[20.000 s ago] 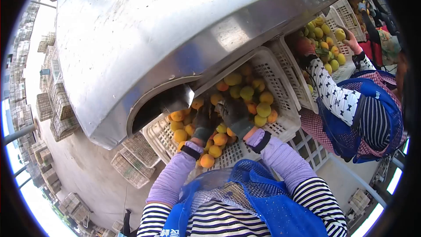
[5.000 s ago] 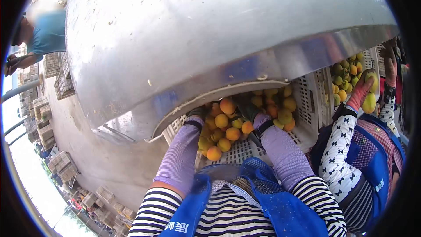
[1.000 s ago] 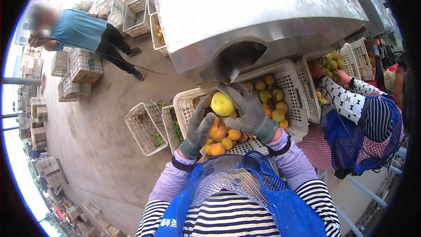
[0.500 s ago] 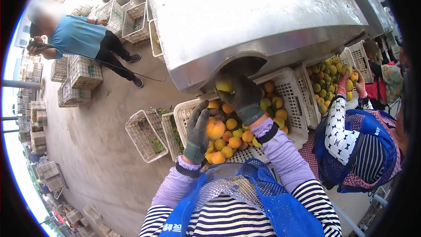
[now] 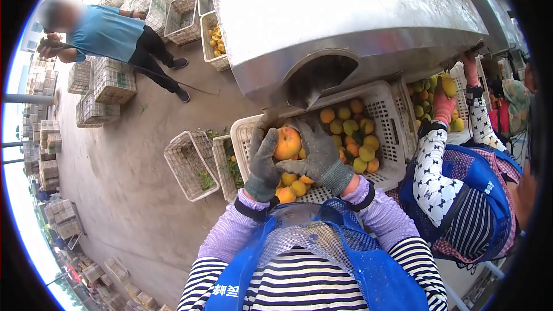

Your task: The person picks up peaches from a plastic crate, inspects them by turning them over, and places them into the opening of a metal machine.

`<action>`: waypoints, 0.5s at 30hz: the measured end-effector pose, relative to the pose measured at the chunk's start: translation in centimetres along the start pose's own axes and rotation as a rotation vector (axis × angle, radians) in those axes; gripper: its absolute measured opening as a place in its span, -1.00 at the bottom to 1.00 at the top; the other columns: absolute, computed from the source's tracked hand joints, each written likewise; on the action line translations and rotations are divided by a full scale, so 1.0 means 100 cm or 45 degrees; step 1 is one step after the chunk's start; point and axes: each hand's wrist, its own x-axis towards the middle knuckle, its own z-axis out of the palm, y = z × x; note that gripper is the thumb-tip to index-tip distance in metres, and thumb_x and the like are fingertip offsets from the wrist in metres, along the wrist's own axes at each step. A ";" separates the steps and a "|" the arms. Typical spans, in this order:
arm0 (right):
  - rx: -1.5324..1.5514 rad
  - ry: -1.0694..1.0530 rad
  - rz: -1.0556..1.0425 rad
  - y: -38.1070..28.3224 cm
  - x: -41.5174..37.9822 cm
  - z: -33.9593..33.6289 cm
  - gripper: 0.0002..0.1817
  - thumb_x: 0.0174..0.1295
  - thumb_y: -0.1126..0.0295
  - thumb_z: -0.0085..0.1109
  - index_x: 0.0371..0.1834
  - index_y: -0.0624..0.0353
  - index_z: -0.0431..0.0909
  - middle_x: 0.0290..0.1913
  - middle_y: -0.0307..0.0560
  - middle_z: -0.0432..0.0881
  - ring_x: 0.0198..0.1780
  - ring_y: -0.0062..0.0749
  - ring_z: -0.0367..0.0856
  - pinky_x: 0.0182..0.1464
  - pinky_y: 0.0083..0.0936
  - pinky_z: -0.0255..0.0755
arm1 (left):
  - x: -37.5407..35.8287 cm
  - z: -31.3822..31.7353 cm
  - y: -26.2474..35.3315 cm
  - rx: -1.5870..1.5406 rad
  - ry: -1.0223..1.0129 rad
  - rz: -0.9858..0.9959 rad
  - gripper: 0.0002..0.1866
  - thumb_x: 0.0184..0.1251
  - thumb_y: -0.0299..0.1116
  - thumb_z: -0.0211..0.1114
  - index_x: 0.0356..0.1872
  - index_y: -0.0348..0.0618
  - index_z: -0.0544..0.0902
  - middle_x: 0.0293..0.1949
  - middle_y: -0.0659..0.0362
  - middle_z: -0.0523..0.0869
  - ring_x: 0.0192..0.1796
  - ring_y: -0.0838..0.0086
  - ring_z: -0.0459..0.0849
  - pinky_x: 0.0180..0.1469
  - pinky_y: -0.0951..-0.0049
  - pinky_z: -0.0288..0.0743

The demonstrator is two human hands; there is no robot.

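Both my hands wear dark grey gloves and are over a white plastic crate (image 5: 377,89) of yellow-orange peaches (image 5: 366,152). A large orange peach (image 5: 287,143) sits between them. My left hand (image 5: 264,164) curls around its left side. From the right, my right hand (image 5: 319,155) closes in, its thumb lying under the peach and its fingers on the far side. Some of the right fingertips are hidden. Just beyond my hands is the dark round opening (image 5: 322,75) of a metal chute, above the crate's far edge.
The big metal machine (image 5: 345,0) overhangs the crate. On the right, a co-worker's pink-gloved hand (image 5: 444,103) holds a yellow fruit over another crate. A person in a blue shirt (image 5: 109,31) stands at far left. Wire-sided crates (image 5: 192,164) and stacked crates (image 5: 114,80) are on the floor.
My right hand has come out of the chute opening and down to the peach beside my left hand. The fruit seen at the opening is gone from there. The co-worker's hands have moved apart.
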 end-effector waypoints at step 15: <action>-0.661 0.455 -0.049 0.038 0.032 0.014 -0.29 -0.04 -0.02 0.49 0.13 0.13 0.52 -0.15 -0.01 0.59 -0.11 -0.07 0.59 -0.07 -0.12 0.47 | -0.014 0.002 0.017 -0.555 0.223 -0.754 -0.52 0.61 -0.11 0.05 0.40 -0.11 0.42 0.26 0.11 0.55 0.22 0.38 0.54 0.23 0.28 0.47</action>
